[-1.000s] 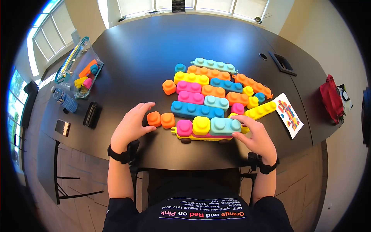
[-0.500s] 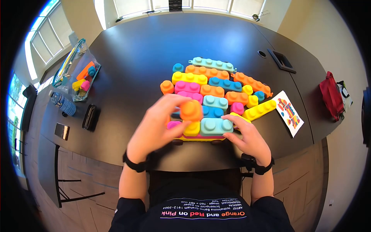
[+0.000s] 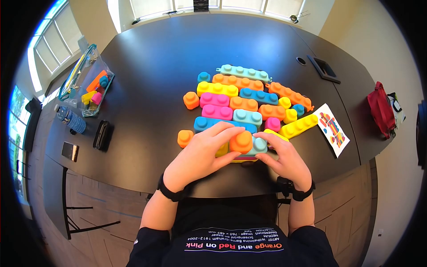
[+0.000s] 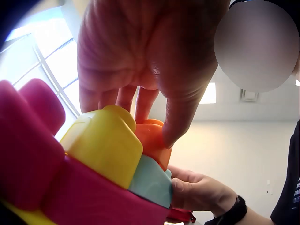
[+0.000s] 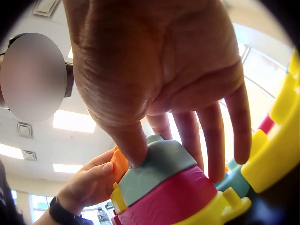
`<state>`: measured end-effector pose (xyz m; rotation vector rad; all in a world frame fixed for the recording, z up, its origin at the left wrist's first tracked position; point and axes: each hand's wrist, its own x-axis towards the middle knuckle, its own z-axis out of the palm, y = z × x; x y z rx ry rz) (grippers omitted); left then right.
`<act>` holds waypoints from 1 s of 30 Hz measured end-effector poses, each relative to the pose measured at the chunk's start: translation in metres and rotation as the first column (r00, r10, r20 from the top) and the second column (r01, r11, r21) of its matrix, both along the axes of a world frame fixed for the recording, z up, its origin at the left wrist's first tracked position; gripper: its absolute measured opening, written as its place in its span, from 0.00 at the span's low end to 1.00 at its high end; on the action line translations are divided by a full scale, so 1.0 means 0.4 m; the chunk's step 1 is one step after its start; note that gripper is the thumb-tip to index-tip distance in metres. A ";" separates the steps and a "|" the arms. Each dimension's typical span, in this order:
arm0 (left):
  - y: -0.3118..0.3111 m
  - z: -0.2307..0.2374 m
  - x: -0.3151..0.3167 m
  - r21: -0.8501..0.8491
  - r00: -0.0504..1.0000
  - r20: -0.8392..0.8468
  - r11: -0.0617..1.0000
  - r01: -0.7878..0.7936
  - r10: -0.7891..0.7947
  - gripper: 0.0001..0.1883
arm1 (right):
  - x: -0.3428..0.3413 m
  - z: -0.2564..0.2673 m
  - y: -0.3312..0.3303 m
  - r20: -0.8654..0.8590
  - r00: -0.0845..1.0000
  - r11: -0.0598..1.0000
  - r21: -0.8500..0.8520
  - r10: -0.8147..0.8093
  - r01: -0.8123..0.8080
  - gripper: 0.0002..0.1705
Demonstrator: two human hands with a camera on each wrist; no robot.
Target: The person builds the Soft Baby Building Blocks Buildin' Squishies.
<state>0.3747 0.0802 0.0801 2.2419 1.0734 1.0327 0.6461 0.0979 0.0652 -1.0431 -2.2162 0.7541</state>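
Dark counter [image 3: 151, 58] spread below bright windows [image 3: 249, 4] | clear bag [image 3: 89, 66] held four loose pieces [image 3: 95, 82] | left fingers [image 3: 229, 131] pinched the orange block [image 3: 241, 142] over the pale-blue block [image 3: 259, 146], right fingers [image 3: 276, 140] gripping its end

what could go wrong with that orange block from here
The left hand might seat the orange block crookedly on the teal block, or bump the yellow block close beside it. Pressing down might also shift the teal block if the right hand, at its end, gives too little support.
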 end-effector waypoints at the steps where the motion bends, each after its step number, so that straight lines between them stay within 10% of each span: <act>1: 0.002 0.000 -0.003 0.002 1.000 -0.002 1.000 0.011 -0.011 0.29 | 0.000 0.000 -0.001 0.003 1.000 1.000 0.005 -0.005 0.005 0.28; 7: 0.023 0.007 -0.113 -0.056 0.984 0.115 0.990 -0.133 0.138 0.30 | 0.003 -0.002 0.000 0.009 1.000 1.000 0.014 -0.003 0.003 0.27; 20: 0.072 -0.065 -0.264 -0.134 0.915 -0.386 0.974 -0.181 0.117 0.22 | 0.001 -0.002 -0.002 0.044 0.999 1.000 -0.007 -0.002 0.002 0.30; 30: 0.072 0.102 -0.058 0.160 0.996 0.077 0.985 -0.057 0.045 0.25 | -0.053 0.080 0.007 -0.081 0.995 0.964 0.262 0.061 -0.038 0.35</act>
